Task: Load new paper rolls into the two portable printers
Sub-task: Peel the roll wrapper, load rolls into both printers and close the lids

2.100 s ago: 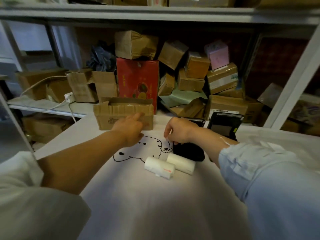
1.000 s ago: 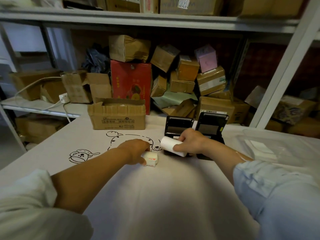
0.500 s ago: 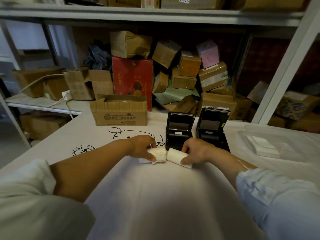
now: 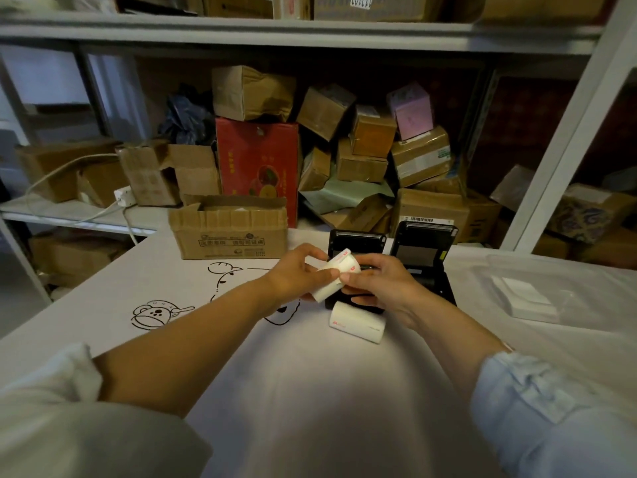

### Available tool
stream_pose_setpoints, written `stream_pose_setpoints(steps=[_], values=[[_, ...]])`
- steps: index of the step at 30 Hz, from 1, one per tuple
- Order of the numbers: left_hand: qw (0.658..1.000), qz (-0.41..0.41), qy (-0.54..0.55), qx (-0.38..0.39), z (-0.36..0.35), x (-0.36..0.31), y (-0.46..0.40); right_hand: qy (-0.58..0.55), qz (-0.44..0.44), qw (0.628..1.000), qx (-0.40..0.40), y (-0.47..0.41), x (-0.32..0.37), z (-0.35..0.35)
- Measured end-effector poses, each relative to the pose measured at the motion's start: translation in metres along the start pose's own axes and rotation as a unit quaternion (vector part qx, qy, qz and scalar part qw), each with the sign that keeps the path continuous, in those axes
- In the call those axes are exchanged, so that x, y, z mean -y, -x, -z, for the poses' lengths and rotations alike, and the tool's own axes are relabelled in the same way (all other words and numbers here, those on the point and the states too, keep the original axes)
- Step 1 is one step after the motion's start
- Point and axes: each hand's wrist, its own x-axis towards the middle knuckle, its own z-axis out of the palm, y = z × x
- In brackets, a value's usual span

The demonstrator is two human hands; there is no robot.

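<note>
A person's two bare forearms reached forward over a desk covered with a white cloth printed with black cartoon animal outlines. The left hand was curled around a white paper roll, gripping it from the left with thumb on top and fingers beneath. The right hand met the same roll from the right, its thumb and fingertips pinched at the roll's edge, the other fingers loosely bent. The roll was lifted off the desk, tilted, just in front of the left printer.

A second paper roll, white with small red marks, lay on its side on the cloth, near the camera side of the hands and touching the front edge of the left printer.

Two black portable printers stood side by side behind the hands, both with lids raised. The right printer was partly hidden by the right hand and wrist.

To the left of the printers sat an open cardboard box on the desk. At the far right rested a clear plastic tray holding a white paper stack. Behind the desk, a metal shelf held many jumbled cardboard boxes, including a red carton and a pink box.
</note>
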Motion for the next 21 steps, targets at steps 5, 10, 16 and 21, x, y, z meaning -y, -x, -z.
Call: stream_pose_setpoints(steps=[5, 10, 16, 21], values=[[0.990, -0.116, -0.077, -0.003, -0.011, 0.008, -0.004, -0.099, -0.035, 0.994, -0.019, -0.005, -0.007, 0.006], [0.975, -0.188, -0.074, -0.092, -0.021, 0.008, -0.010, -0.129, 0.002, 0.991, -0.035, -0.006, -0.003, 0.005], [0.971, -0.206, -0.034, -0.113, -0.026, 0.007, -0.019, -0.147, 0.035, 0.988, -0.039, -0.012, -0.004, 0.009], [0.969, -0.217, 0.001, -0.119, -0.030, 0.009, -0.030, -0.168, 0.058, 0.983, -0.044, -0.015, -0.010, 0.012]])
